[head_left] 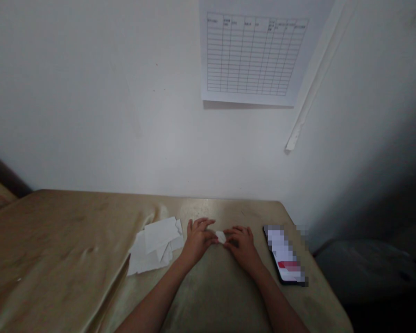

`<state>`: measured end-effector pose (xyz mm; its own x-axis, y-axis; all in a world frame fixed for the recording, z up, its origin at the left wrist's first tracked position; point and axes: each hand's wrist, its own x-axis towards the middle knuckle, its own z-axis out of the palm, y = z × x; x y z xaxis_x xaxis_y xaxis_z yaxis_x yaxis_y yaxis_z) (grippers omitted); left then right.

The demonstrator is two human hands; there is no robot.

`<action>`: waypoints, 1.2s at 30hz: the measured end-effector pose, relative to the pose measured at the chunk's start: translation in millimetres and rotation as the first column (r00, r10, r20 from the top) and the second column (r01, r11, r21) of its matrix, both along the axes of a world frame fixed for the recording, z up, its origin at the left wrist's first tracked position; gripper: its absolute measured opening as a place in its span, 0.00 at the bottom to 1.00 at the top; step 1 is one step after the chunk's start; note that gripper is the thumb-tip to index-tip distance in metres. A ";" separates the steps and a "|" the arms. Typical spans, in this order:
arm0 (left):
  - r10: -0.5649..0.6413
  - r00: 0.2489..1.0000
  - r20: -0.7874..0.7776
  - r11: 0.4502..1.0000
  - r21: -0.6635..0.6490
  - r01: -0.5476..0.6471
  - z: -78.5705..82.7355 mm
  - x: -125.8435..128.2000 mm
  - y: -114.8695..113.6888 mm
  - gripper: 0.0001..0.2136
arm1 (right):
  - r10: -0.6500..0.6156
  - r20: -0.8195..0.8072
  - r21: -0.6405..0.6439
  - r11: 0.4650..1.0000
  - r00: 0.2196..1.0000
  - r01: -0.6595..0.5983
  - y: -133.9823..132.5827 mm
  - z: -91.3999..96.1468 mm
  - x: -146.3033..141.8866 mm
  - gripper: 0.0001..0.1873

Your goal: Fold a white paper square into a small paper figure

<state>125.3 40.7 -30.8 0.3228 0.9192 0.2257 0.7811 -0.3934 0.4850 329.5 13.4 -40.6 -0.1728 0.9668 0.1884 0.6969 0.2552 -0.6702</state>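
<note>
Between my two hands is a small folded piece of white paper (pixel 221 237), held just over the table cover. My left hand (pixel 200 238) pinches its left side between thumb and finger, with the other fingers raised. On the opposite side, my right hand (pixel 241 243) grips the paper's right edge with its fingertips. Its exact folds are too small to make out. Left of my left hand lies a loose pile of white paper sheets (pixel 156 245), some of them with torn edges, overlapping one another.
A phone (pixel 286 254) with a lit, blurred screen lies to the right of my right hand. The brown table cover (pixel 222 296) is wrinkled on the left. A white wall (pixel 125 115) rises behind the table, with a printed table sheet (pixel 251 55) hung on it.
</note>
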 end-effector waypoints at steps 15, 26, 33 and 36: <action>0.005 1.000 0.009 0.996 0.089 -0.006 -2.8 -0.5 -4.0 0.01 | 0.133 0.039 0.059 0.989 0.990 -0.135 -6.2 18.3 11.6 0.07; 0.028 0.999 0.034 0.996 0.080 -0.031 0.8 3.6 -5.2 0.01 | 0.062 0.170 0.069 0.995 0.983 -0.075 -2.8 9.7 6.8 0.08; 0.068 0.997 0.043 0.995 0.063 -0.071 0.7 8.0 -5.4 0.01 | 0.028 0.192 0.079 0.996 0.981 -0.044 -4.5 8.6 5.2 0.07; 0.071 0.996 0.057 0.994 0.080 -0.075 -1.6 8.4 -4.6 0.02 | 0.005 0.187 0.096 0.995 0.982 -0.023 -6.5 10.1 2.7 0.05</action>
